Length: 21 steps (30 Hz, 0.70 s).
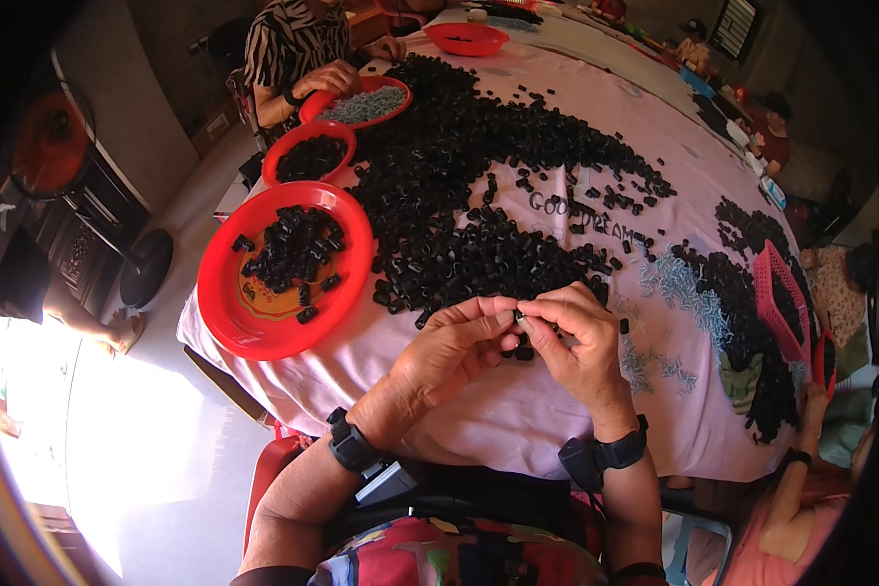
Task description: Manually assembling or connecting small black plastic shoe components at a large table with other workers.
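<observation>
together at the near edge of the pink tablecloth (518, 410), left hand (454, 347) and right hand (571, 337) pinching one small black piece (521, 317) between their fingertips, fingers closed on it. just beyond, a big heap of black pieces (459, 186); to the left of that heap, a red plate (230, 313) with more black pieces, then a red bowl (293, 146).

Home workshop: cloth-covered table (557, 400), parts heaps (459, 195)
</observation>
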Motion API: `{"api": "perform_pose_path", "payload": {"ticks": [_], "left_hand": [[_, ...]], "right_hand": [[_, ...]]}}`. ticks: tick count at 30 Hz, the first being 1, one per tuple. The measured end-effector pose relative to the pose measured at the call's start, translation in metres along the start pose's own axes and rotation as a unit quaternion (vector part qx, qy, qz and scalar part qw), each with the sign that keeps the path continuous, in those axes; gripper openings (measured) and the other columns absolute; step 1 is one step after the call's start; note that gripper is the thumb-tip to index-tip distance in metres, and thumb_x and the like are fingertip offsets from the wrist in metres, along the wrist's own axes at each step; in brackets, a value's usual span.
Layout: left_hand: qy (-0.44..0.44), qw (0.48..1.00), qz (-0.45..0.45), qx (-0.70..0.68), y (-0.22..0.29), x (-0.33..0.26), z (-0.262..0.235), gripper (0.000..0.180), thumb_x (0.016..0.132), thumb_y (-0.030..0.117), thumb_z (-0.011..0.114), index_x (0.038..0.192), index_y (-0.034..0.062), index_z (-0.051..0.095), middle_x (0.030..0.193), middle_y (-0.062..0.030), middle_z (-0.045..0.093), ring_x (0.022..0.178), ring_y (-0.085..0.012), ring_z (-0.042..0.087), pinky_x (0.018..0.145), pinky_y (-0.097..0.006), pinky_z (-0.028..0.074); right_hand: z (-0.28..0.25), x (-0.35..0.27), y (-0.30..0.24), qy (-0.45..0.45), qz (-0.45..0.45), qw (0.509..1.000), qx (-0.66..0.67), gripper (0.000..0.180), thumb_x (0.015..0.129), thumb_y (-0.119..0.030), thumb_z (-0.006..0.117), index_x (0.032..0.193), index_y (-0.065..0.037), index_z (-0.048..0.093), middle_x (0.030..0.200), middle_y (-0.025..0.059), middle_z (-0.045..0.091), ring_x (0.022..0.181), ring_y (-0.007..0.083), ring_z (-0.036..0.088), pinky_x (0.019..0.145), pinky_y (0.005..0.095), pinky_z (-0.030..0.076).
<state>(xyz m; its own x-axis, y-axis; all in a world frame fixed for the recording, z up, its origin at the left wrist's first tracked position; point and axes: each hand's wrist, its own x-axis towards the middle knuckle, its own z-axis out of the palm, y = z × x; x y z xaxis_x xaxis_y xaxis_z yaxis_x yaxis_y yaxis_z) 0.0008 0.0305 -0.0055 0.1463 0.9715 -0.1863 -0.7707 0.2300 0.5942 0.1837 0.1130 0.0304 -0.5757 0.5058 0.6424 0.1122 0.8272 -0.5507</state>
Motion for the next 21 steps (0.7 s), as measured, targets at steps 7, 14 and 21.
{"api": "perform_pose_path", "payload": {"ticks": [7,14,21], "left_hand": [[0.004,1.0,-0.012,0.005,0.012,-0.002,-0.002,0.019,0.102,0.012,0.066,0.121,0.0075,0.066,0.104,-0.003,0.072,0.089,-0.0097,0.068,0.069,-0.021,0.05],[-0.01,0.996,-0.018,-0.082,0.029,-0.002,-0.019,0.019,0.103,0.01,0.061,0.121,0.0086,0.063,0.107,-0.0084,0.07,0.087,-0.0134,0.065,0.072,-0.024,0.051],[-0.026,0.998,-0.009,-0.061,0.035,-0.001,-0.025,0.024,0.103,0.012,0.06,0.126,0.0067,0.062,0.104,-0.0049,0.068,0.086,-0.0123,0.063,0.075,-0.024,0.05]], "right_hand": [[0.001,0.002,-0.003,0.006,-0.002,1.0,-0.003,0.02,0.09,-0.001,0.073,0.109,-0.004,0.077,0.089,0.0074,0.072,0.081,0.0229,0.065,0.07,0.0329,0.053],[0.002,-0.006,0.012,-0.055,0.052,0.991,-0.113,0.013,0.083,-0.005,0.075,0.096,-0.005,0.077,0.09,0.009,0.071,0.084,0.0292,0.066,0.073,0.0393,0.055],[-0.007,-0.008,0.021,-0.066,0.078,0.97,-0.22,0.013,0.081,-0.006,0.072,0.093,-0.006,0.077,0.089,0.008,0.069,0.088,0.0291,0.066,0.076,0.0409,0.056]]}}
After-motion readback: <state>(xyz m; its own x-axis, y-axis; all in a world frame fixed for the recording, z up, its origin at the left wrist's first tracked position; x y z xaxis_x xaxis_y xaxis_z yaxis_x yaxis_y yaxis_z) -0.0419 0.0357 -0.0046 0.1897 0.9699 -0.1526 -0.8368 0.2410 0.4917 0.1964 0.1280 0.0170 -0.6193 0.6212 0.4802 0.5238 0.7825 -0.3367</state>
